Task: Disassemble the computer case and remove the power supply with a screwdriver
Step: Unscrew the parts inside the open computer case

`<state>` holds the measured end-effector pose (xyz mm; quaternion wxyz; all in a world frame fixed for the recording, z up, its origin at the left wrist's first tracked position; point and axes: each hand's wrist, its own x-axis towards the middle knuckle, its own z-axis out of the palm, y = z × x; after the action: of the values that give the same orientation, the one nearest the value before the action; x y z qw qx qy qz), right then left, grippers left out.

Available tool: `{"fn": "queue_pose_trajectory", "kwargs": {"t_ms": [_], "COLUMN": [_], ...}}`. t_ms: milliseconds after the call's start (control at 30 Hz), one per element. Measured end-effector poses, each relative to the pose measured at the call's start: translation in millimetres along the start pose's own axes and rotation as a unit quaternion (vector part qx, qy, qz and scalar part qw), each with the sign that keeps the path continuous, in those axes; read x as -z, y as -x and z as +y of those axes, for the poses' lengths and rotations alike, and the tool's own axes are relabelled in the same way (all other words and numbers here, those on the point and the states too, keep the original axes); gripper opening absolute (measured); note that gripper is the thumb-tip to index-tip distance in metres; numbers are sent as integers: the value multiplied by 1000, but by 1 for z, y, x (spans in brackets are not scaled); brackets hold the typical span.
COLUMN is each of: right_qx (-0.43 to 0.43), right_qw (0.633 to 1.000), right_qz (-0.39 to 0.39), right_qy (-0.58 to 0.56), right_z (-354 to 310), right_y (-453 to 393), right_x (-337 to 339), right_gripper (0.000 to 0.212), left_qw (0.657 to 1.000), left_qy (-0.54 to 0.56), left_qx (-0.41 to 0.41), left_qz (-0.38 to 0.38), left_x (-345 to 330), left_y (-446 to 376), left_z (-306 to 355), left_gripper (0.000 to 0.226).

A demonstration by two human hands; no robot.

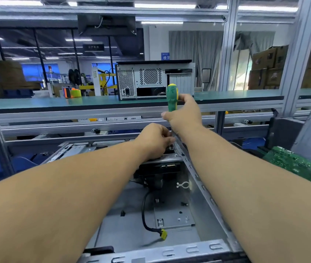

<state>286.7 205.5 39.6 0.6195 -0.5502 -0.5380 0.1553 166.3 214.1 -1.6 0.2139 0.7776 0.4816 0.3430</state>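
Open computer case point(170, 221): lies on its side directly below us, interior up, so that we can reach the far end from above; its bare metal floor shows a loose black cable ending in a yellow connector point(163, 234) and a white cable clip point(184, 185) on the right wall

Dark unit at the far end of the case point(158, 168): sits under a metal bracket, just below our hands; we judge it may be the power supply or a drive bay, but cannot tell which

Screwdriver point(172, 96): green and yellow handle, held upright with the shaft running down to the far right corner of the case, so we judge that the tip bears on a screw there; the tip itself is hidden behind our left hand

Right hand point(184, 112): wrapped round the lower handle, fingers curled, placed to turn and press down

Left hand point(155, 141): fingers curled and pinching at the base of the shaft, as we judge to steady the tip on the fastener; what exactly it pinches we cannot see

Green circuit board point(299, 164): lies to the right of the case, apart from it, apparently set aside

Second computer case point(155, 80): stands on the green tabletop point(56, 102) beyond the frame rails, rear panel toward us, well apart from the work
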Motion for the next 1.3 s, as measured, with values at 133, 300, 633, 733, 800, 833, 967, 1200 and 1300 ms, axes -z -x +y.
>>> {"fn": "queue_pose_trajectory", "kwargs": {"t_ms": [133, 300, 633, 733, 800, 833, 967, 1200, 1300], "right_qx": [80, 186, 208, 208, 204, 199, 185, 170, 183], "right_qw": [978, 901, 766, 718, 694, 684, 680, 700, 718], "right_qz": [-26, -71, -151, -178, -184, -190, -207, -248, -312], "right_qy": [189, 385, 589, 640, 666, 676, 679, 648, 595], "right_z": [-22, -56, -94, -105, -111, -113, -116, -121, -119], "right_y": [-4, -20, -21, -19, -20, -20, -21, -21, -31], "right_x": [13, 30, 24, 28, 29, 29, 24, 29, 37], "right_gripper": [86, 51, 57, 65, 68, 67, 69, 41, 37], "left_qw": [1000, 999, 999, 999, 1000, 1000, 999, 998, 998], "left_qy": [-18, -35, -35, -30, -17, -7, 36, 39, 29], "left_qx": [-10, -23, -23, -23, -25, -26, -27, -32, -26], "left_qz": [11, 12, -12, -12, -7, -5, 5, 25, 44], "left_x": [0, 0, 3, 2, 2, 2, 3, 1, 0], "left_y": [-1, 0, 4, 5, 6, 6, 8, 5, 2], "left_z": [-2, -2, 2, 2, 2, 3, 7, 5, 1], "left_gripper": [26, 29, 21, 21, 20, 20, 19, 19, 23]}}
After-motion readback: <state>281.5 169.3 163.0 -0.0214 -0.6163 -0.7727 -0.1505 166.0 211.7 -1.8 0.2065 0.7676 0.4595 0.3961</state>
